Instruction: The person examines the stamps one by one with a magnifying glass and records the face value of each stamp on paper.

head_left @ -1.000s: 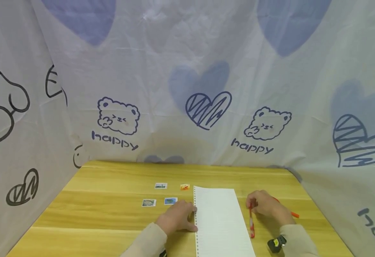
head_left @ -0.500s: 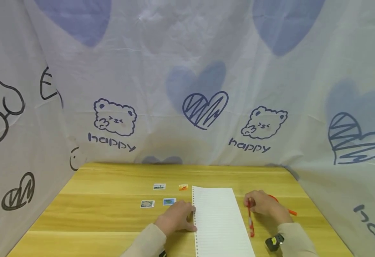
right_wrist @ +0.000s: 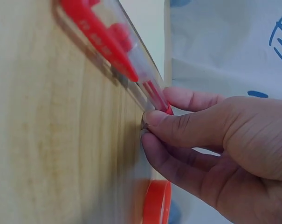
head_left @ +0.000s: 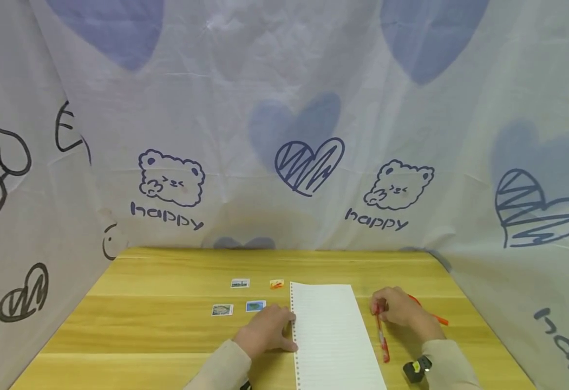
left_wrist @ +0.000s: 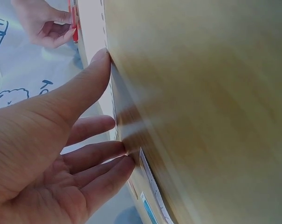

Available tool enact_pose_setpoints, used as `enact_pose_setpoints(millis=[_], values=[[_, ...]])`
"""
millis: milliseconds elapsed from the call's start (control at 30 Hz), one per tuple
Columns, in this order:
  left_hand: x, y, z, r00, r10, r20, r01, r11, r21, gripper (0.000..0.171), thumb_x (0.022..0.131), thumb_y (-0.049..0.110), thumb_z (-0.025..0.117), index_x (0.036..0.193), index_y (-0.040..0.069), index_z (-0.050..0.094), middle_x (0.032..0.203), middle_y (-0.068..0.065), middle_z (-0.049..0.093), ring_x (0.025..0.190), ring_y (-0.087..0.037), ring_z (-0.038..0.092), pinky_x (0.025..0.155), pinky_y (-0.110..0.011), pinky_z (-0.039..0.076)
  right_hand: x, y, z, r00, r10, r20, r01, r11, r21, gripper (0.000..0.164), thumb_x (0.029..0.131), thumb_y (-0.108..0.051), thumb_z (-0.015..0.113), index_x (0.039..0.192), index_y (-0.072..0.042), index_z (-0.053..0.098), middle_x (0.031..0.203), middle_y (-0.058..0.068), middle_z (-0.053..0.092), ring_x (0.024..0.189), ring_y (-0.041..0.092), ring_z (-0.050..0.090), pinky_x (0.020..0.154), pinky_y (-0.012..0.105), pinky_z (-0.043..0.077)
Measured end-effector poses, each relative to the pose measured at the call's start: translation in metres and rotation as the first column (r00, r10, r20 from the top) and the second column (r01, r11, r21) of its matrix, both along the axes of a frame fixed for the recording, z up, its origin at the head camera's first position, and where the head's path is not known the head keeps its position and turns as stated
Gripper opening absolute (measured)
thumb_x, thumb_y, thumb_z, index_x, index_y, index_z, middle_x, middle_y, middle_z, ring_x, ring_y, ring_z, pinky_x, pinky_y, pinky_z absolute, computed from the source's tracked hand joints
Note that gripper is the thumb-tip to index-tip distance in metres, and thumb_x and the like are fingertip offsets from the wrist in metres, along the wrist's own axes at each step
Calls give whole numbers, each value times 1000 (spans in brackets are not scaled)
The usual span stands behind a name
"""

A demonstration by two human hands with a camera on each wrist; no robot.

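Note:
My left hand (head_left: 267,331) rests at the punched left edge of a lined white sheet of paper (head_left: 333,330), thumb and fingertips touching the edge, fingers loosely extended. In the left wrist view that hand (left_wrist: 80,135) spans the row of holes. To the right of the sheet, my right hand (head_left: 398,309) pinches a red-and-clear pen (head_left: 382,338) near its far end, and the other end points toward me. The right wrist view shows thumb and fingers at the slim end of the pen (right_wrist: 127,51), its red clip facing the camera.
Several small stamp-like picture cards (head_left: 222,310) lie left of the sheet, one close to the left fingers. Behind the right hand is an orange-red ring-shaped object (right_wrist: 157,200), partly hidden in the head view. Printed cloth (head_left: 245,135) walls in the wooden table (head_left: 143,303).
The head view has shifted slightly, so the scene sits a little further left. The near end of the pen has swung a bit to the right. Both hands stay in place.

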State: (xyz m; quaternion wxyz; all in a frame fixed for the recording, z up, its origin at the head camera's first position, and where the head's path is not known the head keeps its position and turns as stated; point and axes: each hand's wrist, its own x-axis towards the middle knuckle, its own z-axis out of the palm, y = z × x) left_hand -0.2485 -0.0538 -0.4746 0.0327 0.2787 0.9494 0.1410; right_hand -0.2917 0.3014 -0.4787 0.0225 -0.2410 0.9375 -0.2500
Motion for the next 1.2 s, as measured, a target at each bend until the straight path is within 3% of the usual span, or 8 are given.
enact_pose_setpoints(millis=[233,367,600,867,1067,1200], values=[[-1,-1,1,1000,-14,5,14,1000,-8,63,71,38,92,122,6,73,103,-7,76,82,-11,61,85,-29,59,-1,4,0,999,-39,28,41,998,-49,25,76,11,75,83,-12,68,77,-2,62,72,9,52,63,20,44],[-3,0,1,1000,-17,-7,17,1000,-9,63,72,38,92,122,6,73,102,-7,76,79,-10,58,81,-27,58,0,6,5,996,-72,53,77,993,-91,22,81,8,68,87,-13,68,77,-3,62,72,10,57,67,21,45],[-4,1,2,1000,7,23,-7,1000,-3,66,72,39,92,125,6,72,103,-7,75,76,-9,53,79,-26,56,-2,3,15,999,-21,-43,16,993,-120,18,87,7,69,92,-10,64,77,-3,62,65,2,55,60,20,48],[-1,-2,0,1000,-10,16,10,1000,3,63,72,37,92,123,5,73,93,-4,73,74,-9,52,76,-26,55,-1,-2,23,999,-19,-37,12,984,-181,9,96,3,64,92,-6,62,79,2,63,65,3,55,56,20,50],[-2,-1,0,1000,-19,6,19,1000,0,60,72,37,92,120,6,74,77,3,62,68,-9,48,66,-23,49,-1,-6,27,999,-46,15,48,971,-235,2,99,1,62,101,1,63,72,5,62,59,6,56,52,20,47],[-2,0,1,1000,-19,12,19,1000,0,60,73,36,92,121,6,74,74,4,58,66,-9,46,63,-22,45,0,-10,28,996,-54,67,71,957,-283,5,99,-1,63,102,2,62,77,9,64,63,10,59,55,24,53]])
